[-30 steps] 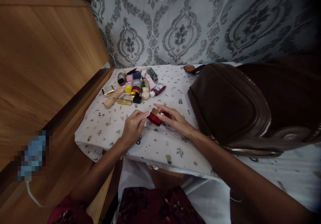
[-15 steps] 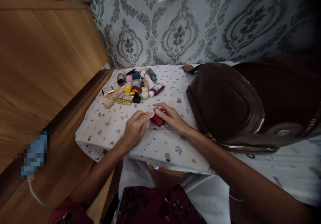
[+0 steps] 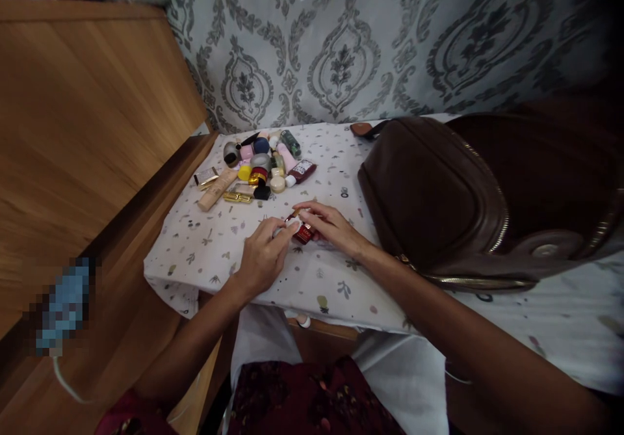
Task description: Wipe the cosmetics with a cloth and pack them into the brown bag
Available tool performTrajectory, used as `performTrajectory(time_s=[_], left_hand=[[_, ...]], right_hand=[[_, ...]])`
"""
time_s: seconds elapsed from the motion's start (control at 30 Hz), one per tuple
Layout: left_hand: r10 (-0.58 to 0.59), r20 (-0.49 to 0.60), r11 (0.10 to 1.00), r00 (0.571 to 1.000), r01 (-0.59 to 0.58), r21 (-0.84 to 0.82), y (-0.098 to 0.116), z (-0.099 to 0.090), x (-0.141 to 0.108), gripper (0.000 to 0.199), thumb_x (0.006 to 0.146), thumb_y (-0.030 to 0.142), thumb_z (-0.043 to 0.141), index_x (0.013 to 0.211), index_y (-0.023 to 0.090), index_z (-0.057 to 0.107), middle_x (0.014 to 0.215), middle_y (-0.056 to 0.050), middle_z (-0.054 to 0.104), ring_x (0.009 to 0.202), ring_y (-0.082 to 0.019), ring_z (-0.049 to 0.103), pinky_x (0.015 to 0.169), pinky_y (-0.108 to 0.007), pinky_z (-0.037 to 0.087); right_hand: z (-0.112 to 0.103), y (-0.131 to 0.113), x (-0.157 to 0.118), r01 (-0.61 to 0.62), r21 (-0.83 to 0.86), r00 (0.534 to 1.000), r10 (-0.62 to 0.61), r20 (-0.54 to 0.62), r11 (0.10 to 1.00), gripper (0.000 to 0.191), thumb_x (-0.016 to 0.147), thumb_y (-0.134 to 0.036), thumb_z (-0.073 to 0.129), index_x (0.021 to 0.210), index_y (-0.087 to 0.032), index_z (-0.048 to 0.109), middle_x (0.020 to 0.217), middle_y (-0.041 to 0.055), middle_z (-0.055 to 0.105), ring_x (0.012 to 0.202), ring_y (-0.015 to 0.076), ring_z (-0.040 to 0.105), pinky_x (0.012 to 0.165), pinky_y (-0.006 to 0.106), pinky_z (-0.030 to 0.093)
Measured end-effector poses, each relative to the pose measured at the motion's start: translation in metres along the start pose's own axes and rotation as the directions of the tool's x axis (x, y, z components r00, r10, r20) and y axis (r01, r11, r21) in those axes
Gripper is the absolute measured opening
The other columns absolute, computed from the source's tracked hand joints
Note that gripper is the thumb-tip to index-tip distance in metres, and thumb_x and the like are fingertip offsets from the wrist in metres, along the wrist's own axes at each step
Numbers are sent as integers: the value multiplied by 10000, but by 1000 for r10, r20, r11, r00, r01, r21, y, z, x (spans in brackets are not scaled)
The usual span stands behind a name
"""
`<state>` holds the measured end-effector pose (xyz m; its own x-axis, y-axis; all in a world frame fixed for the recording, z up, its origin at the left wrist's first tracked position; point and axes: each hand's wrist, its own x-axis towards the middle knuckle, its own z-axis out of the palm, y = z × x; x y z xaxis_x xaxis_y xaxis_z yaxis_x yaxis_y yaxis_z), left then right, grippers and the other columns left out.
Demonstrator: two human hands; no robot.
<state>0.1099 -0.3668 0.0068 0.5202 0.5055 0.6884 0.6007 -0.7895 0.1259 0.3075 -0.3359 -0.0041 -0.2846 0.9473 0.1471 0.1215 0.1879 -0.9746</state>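
Note:
A small red item (image 3: 304, 233) with a gold part at its top is between my hands, low over the patterned tablecloth (image 3: 316, 285). My right hand (image 3: 331, 227) is closed on it from the right, fingers over its upper side. My left hand (image 3: 266, 250) is closed, its thumb and index finger pinching something small and whitish against the red item's left edge. Beyond my hands lies a cluster of cosmetics, among them a beige tube (image 3: 217, 190), a gold tube (image 3: 237, 197), a dark red bottle (image 3: 302, 171) and a yellow-capped item (image 3: 244, 173).
A large dark brown leather bag (image 3: 433, 194) fills the right side of the table. A wooden panel (image 3: 97, 90) rises at the left, and a patterned wall (image 3: 341, 64) stands behind. A blurred blue object (image 3: 65, 308) with a white cable is at the lower left.
The red item has turned a little in my fingers, and lettering on its face now shows. My hands have barely moved. The whole view has shifted slightly.

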Motion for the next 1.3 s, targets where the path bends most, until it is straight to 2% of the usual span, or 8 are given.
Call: performTrajectory(time_s=[0.13, 0.23, 0.43, 0.57, 0.73, 0.87, 1.1, 1.3], left_hand=[[-14, 17, 999, 1000, 15, -48, 0, -1, -3, 331, 981, 146, 435, 1255, 197, 614, 1011, -86, 608, 937, -170, 582, 795, -298, 516], [-56, 25, 993, 998, 58, -106, -3, -2, -2, 328, 985, 160, 449, 1261, 198, 622, 1009, -83, 608, 926, -165, 585, 794, -295, 508], [-127, 20, 974, 992, 128, -189, -12, -5, 3, 300, 977, 162, 478, 1206, 194, 669, 981, -62, 595, 881, -148, 592, 778, -270, 498], [-139, 6, 974, 990, 138, -179, -12, -4, 3, 318, 976, 155, 467, 1230, 204, 653, 986, -55, 589, 890, -144, 591, 790, -267, 501], [-92, -31, 993, 995, 90, -76, -6, 0, 1, 362, 976, 139, 436, 1294, 195, 600, 1019, -82, 583, 912, -163, 574, 795, -293, 507], [-18, -27, 999, 999, 19, 33, -3, 1, 0, 401, 958, 101, 430, 1325, 198, 561, 1034, -102, 587, 940, -194, 557, 794, -328, 513], [61, -6, 997, 998, -60, 46, 0, 1, -5, 397, 943, 72, 433, 1298, 203, 552, 1047, -103, 587, 972, -199, 563, 807, -324, 527], [-42, -9, 992, 999, 40, -121, -6, 1, -8, 423, 928, 57, 457, 1300, 220, 572, 1059, -85, 579, 937, -169, 576, 793, -301, 520]], right_hand=[[0, 2, 1, -10, 22, 1000, 10, -12, 1000, 483, 866, -584, 576, 1144, -195, 642, 903, 24, 634, 595, 106, 533, 490, 219, 444], [-1, 1, 0, -42, 35, 999, 42, -6, 999, 459, 863, -564, 592, 1129, -193, 642, 882, 13, 620, 529, 80, 502, 459, 212, 414], [-3, -3, -5, -95, 106, 995, 90, 49, 990, 562, 838, -487, 648, 1303, -180, 573, 943, 48, 639, 574, 106, 554, 462, 229, 434], [-2, -2, -5, -111, 100, 993, 107, 51, 989, 597, 837, -518, 645, 1318, -176, 560, 874, 36, 645, 548, 109, 551, 444, 225, 426], [1, -3, -1, -65, 18, 997, 65, -27, 998, 575, 849, -604, 588, 1243, -187, 623, 732, -1, 599, 509, 112, 517, 423, 225, 382], [2, -4, 1, -69, -14, 996, 68, -66, 997, 542, 846, -644, 558, 1095, -175, 670, 674, -10, 577, 475, 108, 480, 420, 236, 375], [3, -4, 1, -122, 62, 991, 125, -54, 991, 541, 831, -679, 561, 999, -170, 632, 677, 3, 605, 476, 115, 514, 398, 224, 381], [1, -6, -3, -96, 57, 995, 98, -22, 994, 580, 848, -536, 630, 1323, -211, 568, 837, 6, 618, 523, 93, 527, 429, 210, 397]])
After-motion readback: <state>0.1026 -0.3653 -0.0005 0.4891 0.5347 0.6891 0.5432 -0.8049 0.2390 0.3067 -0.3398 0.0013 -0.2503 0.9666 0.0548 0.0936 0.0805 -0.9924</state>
